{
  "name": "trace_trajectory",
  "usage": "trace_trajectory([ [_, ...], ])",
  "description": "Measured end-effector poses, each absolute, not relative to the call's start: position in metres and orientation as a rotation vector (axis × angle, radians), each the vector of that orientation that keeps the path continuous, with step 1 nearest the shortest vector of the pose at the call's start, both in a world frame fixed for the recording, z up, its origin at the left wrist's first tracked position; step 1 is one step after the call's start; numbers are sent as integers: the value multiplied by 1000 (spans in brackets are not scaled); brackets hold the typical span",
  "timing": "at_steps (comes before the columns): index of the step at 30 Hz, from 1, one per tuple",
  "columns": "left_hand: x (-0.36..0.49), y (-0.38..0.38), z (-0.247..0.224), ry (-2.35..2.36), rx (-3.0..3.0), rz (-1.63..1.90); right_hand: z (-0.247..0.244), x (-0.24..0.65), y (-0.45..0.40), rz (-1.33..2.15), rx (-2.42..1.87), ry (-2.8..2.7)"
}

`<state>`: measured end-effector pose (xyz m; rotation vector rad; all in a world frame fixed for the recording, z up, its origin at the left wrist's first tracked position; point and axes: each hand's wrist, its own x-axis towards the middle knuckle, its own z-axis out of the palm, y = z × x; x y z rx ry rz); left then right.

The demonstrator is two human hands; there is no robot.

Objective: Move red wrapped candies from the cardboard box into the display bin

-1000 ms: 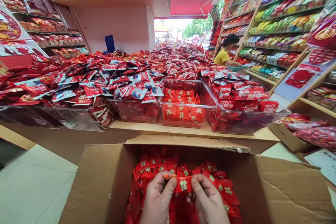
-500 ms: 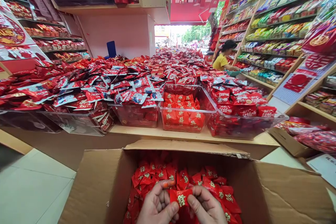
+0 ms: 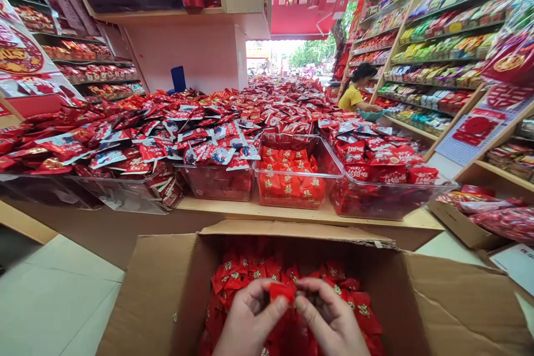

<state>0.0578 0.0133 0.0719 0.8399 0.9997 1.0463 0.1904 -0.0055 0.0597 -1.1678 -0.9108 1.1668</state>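
Between my two hands is one small red packet [image 3: 281, 291], slightly blurred. My left hand [image 3: 253, 314] pinches its left side between thumb and fingers. My right hand [image 3: 327, 311] closes on its right end, thumb near the other thumb. Both hands are over an open cardboard box [image 3: 162, 289], above a heap of red packets [image 3: 362, 311] printed with gold characters. The face of the held packet is mostly hidden by my fingers.
Behind the box, a wooden ledge [image 3: 217, 212] carries clear plastic bins. One bin [image 3: 298, 200] is partly filled with red packets; others overflow with red packets [image 3: 208, 128]. A person in a yellow top [image 3: 350, 97] is by the right shelves [image 3: 442, 55].
The held packet has turned, so its gold character no longer shows. My hands have come closer together, and the right fingers have shifted toward the left hand.
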Motion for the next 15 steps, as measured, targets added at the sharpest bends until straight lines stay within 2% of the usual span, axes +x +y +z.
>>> trace_trajectory([
  [3,70,12,82,942,560,1174,63,180,-9,1217,-1121,-690],
  [7,77,9,91,946,448,1190,66,178,-11,1201,-1119,-700],
  [15,65,16,100,1066,830,1099,78,189,-11,1092,-1173,-937],
])
